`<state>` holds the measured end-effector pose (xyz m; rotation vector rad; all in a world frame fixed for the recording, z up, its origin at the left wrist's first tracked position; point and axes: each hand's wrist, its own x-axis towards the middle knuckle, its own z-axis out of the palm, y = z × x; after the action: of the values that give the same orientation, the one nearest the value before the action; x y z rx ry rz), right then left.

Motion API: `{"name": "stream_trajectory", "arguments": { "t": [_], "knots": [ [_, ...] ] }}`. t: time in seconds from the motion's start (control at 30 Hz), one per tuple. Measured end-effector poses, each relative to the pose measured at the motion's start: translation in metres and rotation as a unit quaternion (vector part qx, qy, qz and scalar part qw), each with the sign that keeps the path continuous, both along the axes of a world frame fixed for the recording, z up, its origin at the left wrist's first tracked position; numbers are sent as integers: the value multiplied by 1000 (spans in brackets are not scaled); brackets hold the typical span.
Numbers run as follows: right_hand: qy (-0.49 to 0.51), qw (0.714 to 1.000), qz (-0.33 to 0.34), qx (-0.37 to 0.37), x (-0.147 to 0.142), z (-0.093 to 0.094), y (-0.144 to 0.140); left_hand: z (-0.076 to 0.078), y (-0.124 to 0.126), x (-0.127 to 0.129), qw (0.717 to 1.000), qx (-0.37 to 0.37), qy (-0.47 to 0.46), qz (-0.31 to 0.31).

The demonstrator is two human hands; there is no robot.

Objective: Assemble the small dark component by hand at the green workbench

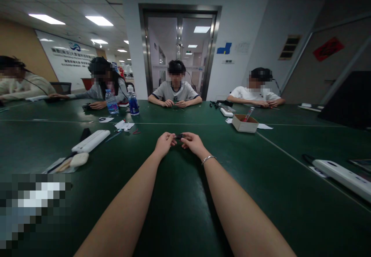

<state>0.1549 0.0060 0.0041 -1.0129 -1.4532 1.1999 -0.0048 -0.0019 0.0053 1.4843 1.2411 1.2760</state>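
Both hands meet mid-worktop (185,210): left hand (164,143) and right hand (193,142) pinch a small black part (179,136) between fingertips, just above the surface. Work looks mid-way; part too small to tell what's done or left.

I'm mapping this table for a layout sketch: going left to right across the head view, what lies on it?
White power strip → water bottles → left hand → right hand → cardboard box → second white power strip.
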Motion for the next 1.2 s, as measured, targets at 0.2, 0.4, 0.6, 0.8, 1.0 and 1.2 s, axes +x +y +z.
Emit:
{"name": "stream_trajectory", "arguments": {
  "t": [0.2, 0.4, 0.6, 0.8, 1.0, 1.2],
  "knots": [
    [-36, 999, -4, 21, -2, 3, -4, -6, 8, -4, 999, 17, 36, 28],
    [-78, 996, -25, 24, -4, 5, -6, -1, 6, -8, 992, 0, 108, 64],
    [-88, 996, -6, 29, -5, 2, -4, 9, -6, -13, 976, -2, 197, 89],
    [-114, 988, -41, 98, -8, -5, 1, 23, -19, 1, 952, -73, 258, 148],
    [-124, 989, -23, 78, -5, -5, -1, 23, -21, 0, 953, -56, 263, 140],
    [-143, 987, -33, 59, -6, 1, -4, 9, -10, -13, 967, 11, 238, 91]
  ]
}}
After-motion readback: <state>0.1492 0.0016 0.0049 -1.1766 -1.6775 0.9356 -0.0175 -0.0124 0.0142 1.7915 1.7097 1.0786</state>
